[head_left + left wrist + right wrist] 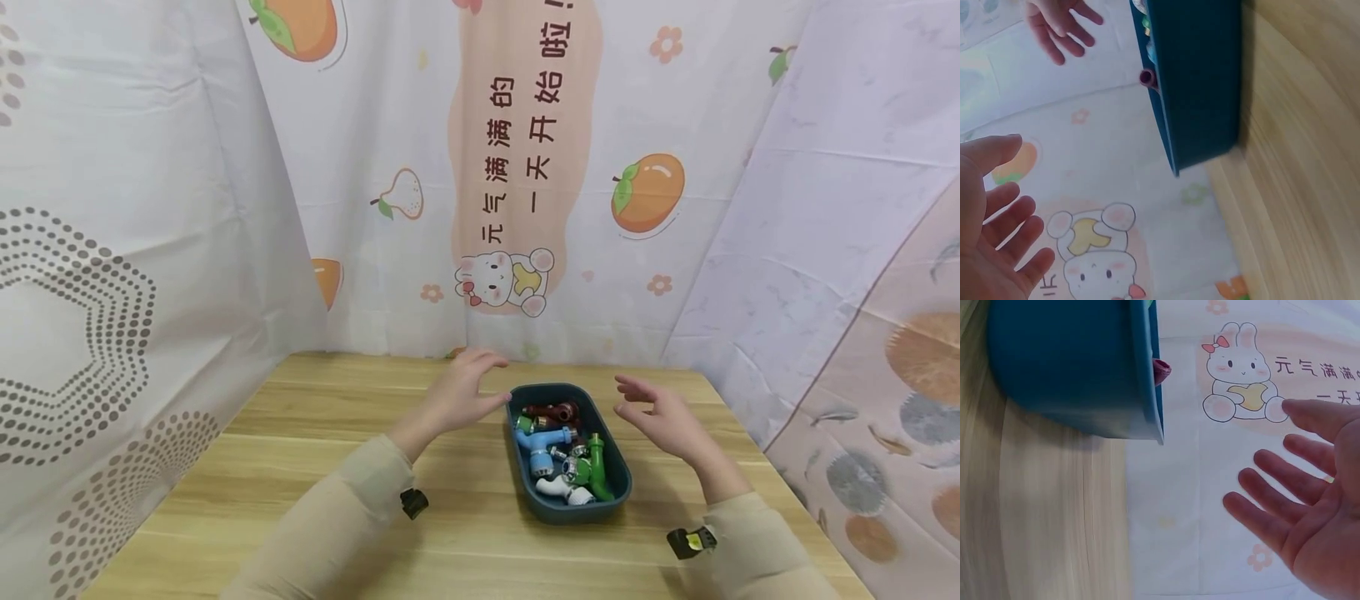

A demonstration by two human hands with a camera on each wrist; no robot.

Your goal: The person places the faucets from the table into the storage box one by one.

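A dark teal plastic basin (573, 512) stands on the wooden table, holding several plastic pieces that look like taps. Among them are a blue one (540, 454), a green one (597, 467), a white one (553, 486) and dark red ones (551, 411). My left hand (459, 392) hovers beside the basin's left rim, thumb and fingers spread apart. On the other side, my right hand (662, 423) hovers off the right rim, its fingers relaxed. Neither hand holds anything. In the right wrist view, a dark red tap end (1161, 371) pokes above the basin's edge.
The light wooden table (300, 483) extends around the basin. Printed curtains (390, 275) hang along its back and both sides. A black wrist camera (413, 502) is worn on the left wrist, another black device (686, 543) on the right.
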